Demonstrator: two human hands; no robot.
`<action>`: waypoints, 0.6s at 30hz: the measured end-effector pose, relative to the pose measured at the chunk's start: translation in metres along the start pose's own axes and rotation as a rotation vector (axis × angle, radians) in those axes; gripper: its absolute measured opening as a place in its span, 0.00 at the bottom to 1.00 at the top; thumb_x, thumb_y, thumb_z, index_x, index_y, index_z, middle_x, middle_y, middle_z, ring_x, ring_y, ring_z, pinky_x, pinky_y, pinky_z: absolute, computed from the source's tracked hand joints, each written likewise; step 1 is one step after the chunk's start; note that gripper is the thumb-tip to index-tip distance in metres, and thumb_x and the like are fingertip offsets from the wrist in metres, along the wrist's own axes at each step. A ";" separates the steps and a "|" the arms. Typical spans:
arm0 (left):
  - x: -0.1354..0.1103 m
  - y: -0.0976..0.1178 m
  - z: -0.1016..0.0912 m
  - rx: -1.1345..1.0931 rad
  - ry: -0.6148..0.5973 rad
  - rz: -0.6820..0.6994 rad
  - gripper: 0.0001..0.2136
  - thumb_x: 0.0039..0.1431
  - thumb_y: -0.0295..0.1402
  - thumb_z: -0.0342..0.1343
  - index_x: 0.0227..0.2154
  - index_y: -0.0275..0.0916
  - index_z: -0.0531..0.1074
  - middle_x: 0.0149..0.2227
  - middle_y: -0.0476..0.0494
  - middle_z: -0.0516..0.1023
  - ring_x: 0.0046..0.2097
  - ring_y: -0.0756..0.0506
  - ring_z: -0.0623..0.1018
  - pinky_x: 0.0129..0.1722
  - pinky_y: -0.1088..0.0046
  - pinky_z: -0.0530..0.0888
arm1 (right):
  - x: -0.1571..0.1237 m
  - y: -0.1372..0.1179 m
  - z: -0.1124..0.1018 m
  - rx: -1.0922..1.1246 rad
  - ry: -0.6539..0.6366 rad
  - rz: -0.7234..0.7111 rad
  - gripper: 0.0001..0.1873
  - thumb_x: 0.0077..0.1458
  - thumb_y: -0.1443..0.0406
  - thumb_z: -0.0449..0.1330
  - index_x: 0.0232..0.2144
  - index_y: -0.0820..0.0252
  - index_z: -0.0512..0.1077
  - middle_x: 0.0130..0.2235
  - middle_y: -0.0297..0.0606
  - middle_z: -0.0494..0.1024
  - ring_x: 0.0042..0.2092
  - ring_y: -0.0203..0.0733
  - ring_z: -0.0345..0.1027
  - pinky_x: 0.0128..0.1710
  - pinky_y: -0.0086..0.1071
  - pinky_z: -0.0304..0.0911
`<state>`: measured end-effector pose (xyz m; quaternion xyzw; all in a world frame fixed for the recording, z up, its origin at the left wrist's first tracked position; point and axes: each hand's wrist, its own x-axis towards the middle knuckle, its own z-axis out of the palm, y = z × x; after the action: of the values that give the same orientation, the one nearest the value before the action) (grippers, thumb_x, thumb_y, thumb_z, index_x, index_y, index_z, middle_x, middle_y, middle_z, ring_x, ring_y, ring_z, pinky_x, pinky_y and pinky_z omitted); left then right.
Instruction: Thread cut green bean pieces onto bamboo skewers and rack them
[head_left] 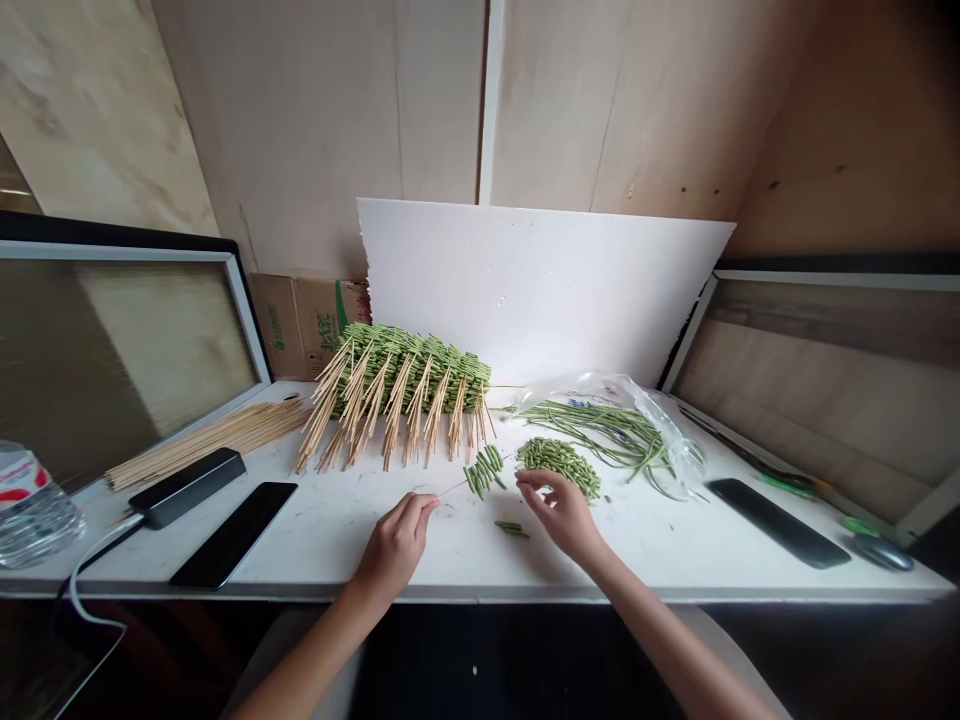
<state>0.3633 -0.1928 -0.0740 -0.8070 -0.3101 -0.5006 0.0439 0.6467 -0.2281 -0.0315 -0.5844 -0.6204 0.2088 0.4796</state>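
Note:
My left hand point(397, 540) pinches the near end of a thin bamboo skewer point(454, 487) that carries several cut green bean pieces point(485, 469) at its far end. My right hand point(561, 510) hovers with curled fingers just right of those pieces, its fingertips pinched together beside a small heap of cut bean pieces point(559, 462). Two loose bean pieces point(512, 527) lie on the white table point(465, 560) between my hands. Behind them, a big stack of finished bean skewers point(401, 390) leans in rows.
Bare skewers point(210, 440) lie at the left with a black power bank point(186, 485), a phone point(232, 533) and a water bottle point(34, 505). Whole long beans in a plastic bag point(607, 425) sit right; a second phone point(776, 520) and scissors point(817, 495) lie farther right. A white board point(540, 290) stands behind.

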 end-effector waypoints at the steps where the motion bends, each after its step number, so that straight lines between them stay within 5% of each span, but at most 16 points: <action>1: 0.000 -0.001 0.000 0.006 0.005 -0.015 0.06 0.72 0.27 0.50 0.42 0.40 0.71 0.35 0.45 0.80 0.38 0.45 0.83 0.41 0.70 0.81 | 0.005 0.003 0.002 -0.127 -0.025 -0.062 0.15 0.61 0.55 0.61 0.41 0.54 0.83 0.44 0.45 0.84 0.46 0.55 0.75 0.44 0.45 0.69; 6: -0.003 -0.003 0.003 0.054 -0.036 0.023 0.06 0.72 0.26 0.50 0.43 0.40 0.72 0.36 0.44 0.81 0.39 0.45 0.83 0.43 0.69 0.82 | 0.030 0.014 0.024 -0.550 -0.071 -0.186 0.11 0.59 0.62 0.62 0.32 0.57 0.83 0.33 0.46 0.82 0.42 0.55 0.70 0.42 0.41 0.64; 11: -0.005 -0.003 0.004 0.070 -0.049 0.025 0.07 0.72 0.25 0.49 0.43 0.39 0.71 0.35 0.44 0.80 0.39 0.45 0.83 0.42 0.69 0.81 | 0.045 0.016 0.031 -0.555 -0.054 -0.191 0.08 0.55 0.68 0.63 0.26 0.57 0.81 0.31 0.45 0.81 0.42 0.54 0.69 0.39 0.39 0.63; 14: -0.004 -0.001 0.005 0.069 -0.040 0.042 0.07 0.72 0.24 0.48 0.43 0.39 0.71 0.35 0.44 0.80 0.37 0.45 0.83 0.41 0.70 0.82 | 0.040 0.015 0.018 -0.429 -0.049 -0.186 0.08 0.59 0.63 0.62 0.31 0.56 0.81 0.35 0.43 0.83 0.40 0.51 0.72 0.41 0.40 0.65; 18: -0.005 0.001 0.005 0.095 -0.050 0.106 0.07 0.72 0.23 0.50 0.44 0.38 0.71 0.34 0.44 0.80 0.36 0.45 0.83 0.40 0.69 0.82 | 0.017 0.016 -0.004 0.135 -0.035 0.055 0.19 0.55 0.49 0.67 0.38 0.57 0.82 0.35 0.43 0.84 0.33 0.48 0.73 0.32 0.38 0.65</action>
<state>0.3659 -0.1935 -0.0800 -0.8316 -0.2914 -0.4619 0.1007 0.6607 -0.2096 -0.0364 -0.5638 -0.5970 0.2732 0.5011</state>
